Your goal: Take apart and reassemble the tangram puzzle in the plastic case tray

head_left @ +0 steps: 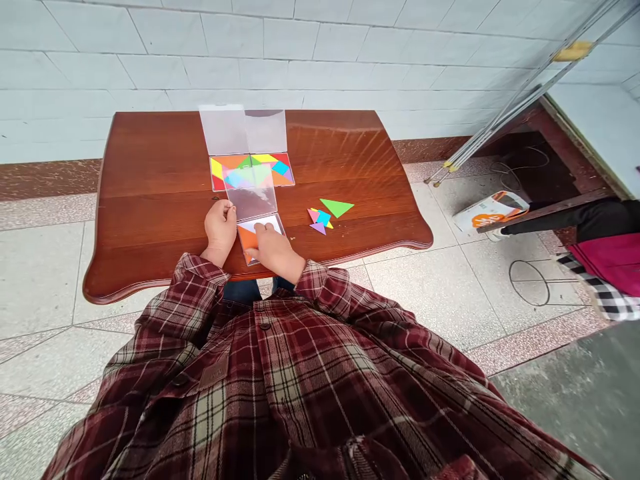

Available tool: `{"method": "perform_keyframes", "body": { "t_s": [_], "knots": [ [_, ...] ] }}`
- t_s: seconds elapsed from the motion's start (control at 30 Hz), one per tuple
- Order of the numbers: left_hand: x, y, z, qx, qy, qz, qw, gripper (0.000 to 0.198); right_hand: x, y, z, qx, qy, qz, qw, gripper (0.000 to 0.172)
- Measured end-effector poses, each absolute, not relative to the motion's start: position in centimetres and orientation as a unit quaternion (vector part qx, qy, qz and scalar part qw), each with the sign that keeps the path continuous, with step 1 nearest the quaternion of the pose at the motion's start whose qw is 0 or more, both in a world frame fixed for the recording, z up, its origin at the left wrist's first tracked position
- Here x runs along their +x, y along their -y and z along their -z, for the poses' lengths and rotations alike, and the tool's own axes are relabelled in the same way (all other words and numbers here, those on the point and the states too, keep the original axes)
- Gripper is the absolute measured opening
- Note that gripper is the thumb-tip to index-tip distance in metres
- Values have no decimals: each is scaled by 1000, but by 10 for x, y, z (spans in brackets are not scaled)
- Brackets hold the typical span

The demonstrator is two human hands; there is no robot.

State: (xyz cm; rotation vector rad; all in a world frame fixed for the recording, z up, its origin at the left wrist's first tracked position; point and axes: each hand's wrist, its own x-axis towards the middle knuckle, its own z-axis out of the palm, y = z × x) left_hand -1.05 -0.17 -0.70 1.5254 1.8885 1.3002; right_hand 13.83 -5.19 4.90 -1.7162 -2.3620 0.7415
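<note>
An open clear plastic tangram case (244, 257) lies near the table's front edge, its see-through lid (253, 201) tilted up and back. Inside it an orange tangram piece (247, 239) shows against a white base. Over the case, my right hand (276, 251) has its thumb and fingers on the orange piece and partly covers it. My left hand (220, 228) is closed just left of the case; whatever its fingers hold, if anything, is hidden. To the right lie a large green triangle (338, 208), a blue piece (324, 219), a purple triangle (319, 229) and small pink and yellow pieces.
Two more open cases (216, 190) filled with coloured pieces stand behind, lids raised. The brown wooden table (155, 220) stands near a white tiled wall. At the right are metal crutches (487, 137), a white-and-orange carton (493, 212) and a person's dark-clothed leg (547, 219).
</note>
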Motion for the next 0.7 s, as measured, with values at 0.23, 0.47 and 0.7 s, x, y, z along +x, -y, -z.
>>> {"method": "perform_keyframes", "body": {
  "t_s": [0.23,0.47,0.7],
  "knots": [
    [-8,3,4,546,-676,-458,188,3,143,33,-40,-571,744,-337,83,35],
    [-11,1,6,546,-671,-464,192,3,195,10,-44,-534,639,-456,315,14],
    [-12,1,0,546,-671,-461,196,3,313,-13,-41,-670,393,-405,482,22]
  ]
}}
